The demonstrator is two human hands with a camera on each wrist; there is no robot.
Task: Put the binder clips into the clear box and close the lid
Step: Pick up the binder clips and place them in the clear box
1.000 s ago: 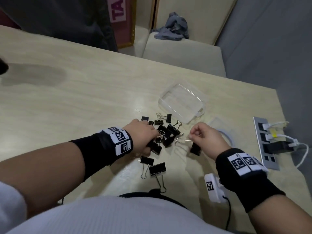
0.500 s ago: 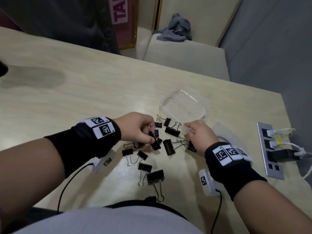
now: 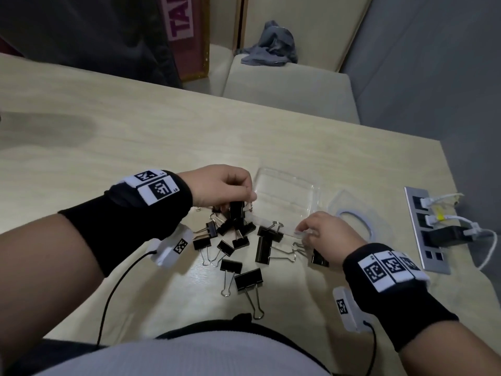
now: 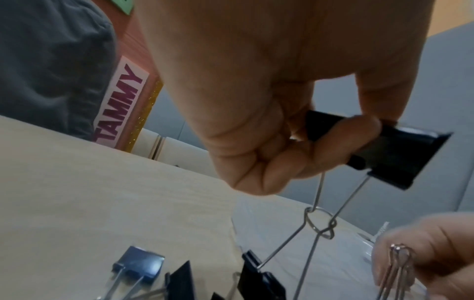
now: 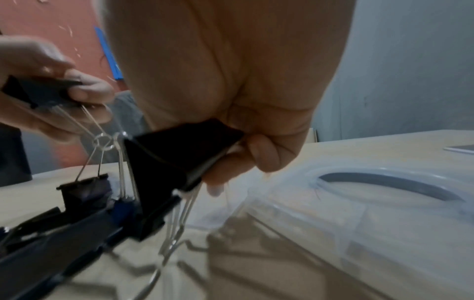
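Your left hand (image 4: 259, 105) pinches a binder clip (image 4: 384, 150) whose wire handles hook another clip (image 4: 259, 278). Your right hand (image 5: 231, 85) grips a second binder clip (image 5: 179, 154). Lift fast and the hooked one may swing off, missing the clear box (image 3: 287, 196).

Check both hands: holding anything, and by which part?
Left hand pinches a binder clip by its black body; a second clip hangs hooked on its wire handles. Right hand grips another clip by its black body.

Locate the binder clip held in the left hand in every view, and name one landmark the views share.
Head: binder clip just left of centre, under the left hand.
Left wrist: right of centre, pinched in the fingers.
Right wrist: far left edge.
Shared landmark: clear box.
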